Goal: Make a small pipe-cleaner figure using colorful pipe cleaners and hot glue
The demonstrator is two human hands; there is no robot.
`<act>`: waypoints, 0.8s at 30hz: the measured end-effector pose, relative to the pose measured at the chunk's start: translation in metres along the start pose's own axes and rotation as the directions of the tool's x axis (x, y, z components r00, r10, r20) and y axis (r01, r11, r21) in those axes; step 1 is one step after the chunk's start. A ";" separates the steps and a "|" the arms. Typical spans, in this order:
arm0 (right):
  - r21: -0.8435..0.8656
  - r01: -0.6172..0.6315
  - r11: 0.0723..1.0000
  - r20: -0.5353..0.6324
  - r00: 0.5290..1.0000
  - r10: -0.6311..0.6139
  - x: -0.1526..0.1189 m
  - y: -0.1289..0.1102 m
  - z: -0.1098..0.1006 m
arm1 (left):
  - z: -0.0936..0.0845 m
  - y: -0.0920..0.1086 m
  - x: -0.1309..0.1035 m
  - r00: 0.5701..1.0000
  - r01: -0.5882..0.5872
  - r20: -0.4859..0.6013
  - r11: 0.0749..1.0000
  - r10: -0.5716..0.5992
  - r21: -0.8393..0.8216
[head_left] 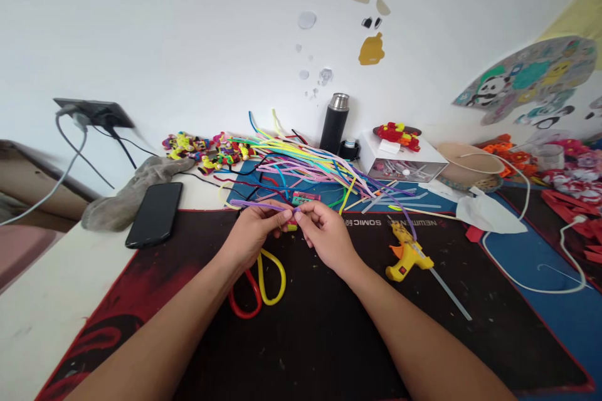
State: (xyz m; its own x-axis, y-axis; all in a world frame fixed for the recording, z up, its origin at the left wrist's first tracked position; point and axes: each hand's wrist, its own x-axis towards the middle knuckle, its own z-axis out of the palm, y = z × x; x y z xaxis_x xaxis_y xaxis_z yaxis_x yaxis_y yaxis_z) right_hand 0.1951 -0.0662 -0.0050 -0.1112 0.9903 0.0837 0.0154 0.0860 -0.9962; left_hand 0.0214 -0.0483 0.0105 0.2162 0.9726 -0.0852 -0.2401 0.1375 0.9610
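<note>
Pinching purple pipe cleaner (254, 203): left hand (251, 233), right hand (328, 233). Likely risk: kink between them, from uneven pull.

The white counter (51, 307) is partly covered by a dark mat (301, 344); a black phone (154, 214) is laid at left.

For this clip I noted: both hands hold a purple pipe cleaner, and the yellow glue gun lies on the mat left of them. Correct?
Wrong side: the left hand and right hand do hold a purple pipe cleaner, but the head view shows the yellow glue gun on the mat to their right, not left.
</note>
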 end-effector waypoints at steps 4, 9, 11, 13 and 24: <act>-0.037 0.011 0.999 -0.015 1.000 -0.011 -0.001 -0.004 -0.001 | -0.004 -0.002 0.001 0.999 0.005 -0.039 1.000 -0.005 0.001; -0.035 0.000 0.999 -0.048 0.999 -0.002 -0.001 -0.005 -0.001 | -0.003 0.001 0.002 0.998 -0.028 -0.060 0.998 0.031 0.051; -0.023 0.000 1.000 -0.063 0.998 -0.001 0.000 -0.004 -0.002 | -0.001 0.002 0.002 0.998 -0.025 -0.054 0.998 0.028 0.060; -0.009 -0.001 1.000 -0.069 0.998 0.001 0.000 -0.004 -0.002 | 0.000 0.002 0.002 0.999 -0.019 -0.046 0.998 0.022 0.063; -0.082 0.025 0.996 -0.058 0.998 -0.030 -0.002 -0.006 -0.002 | -0.002 -0.005 0.002 0.999 -0.027 -0.020 0.990 0.030 0.137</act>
State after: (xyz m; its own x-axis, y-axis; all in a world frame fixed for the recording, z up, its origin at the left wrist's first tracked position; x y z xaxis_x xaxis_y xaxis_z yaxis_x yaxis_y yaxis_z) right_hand 0.1973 -0.0685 0.0010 -0.0539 0.9919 0.1149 0.0938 0.1196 -0.9884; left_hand 0.0208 -0.0466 0.0050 0.1898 0.9799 -0.0615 -0.1141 0.0842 0.9899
